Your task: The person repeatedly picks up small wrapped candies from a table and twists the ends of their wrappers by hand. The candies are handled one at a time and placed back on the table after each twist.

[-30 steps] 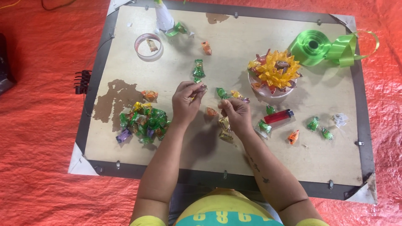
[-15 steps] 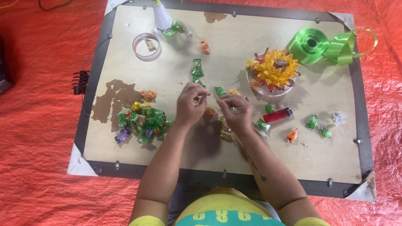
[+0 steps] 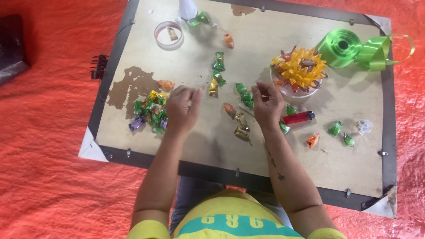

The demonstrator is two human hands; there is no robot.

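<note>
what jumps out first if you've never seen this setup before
The eye lands first on the yellow-and-orange wrapper flower at the board's far right, with the bright green ribbon roll just beyond it. Next come the pile of wrapped candies beside the left hand and the red lighter near the right hand. All of it sits on a tan board over an orange-red tarp.

Single head cam, looked steeply down from above the worktop (image 3: 265, 40). Faced away from the wearer, mid-range; near edge and both forearms in frame, orange floor sheet (image 3: 40, 177) around.
</note>
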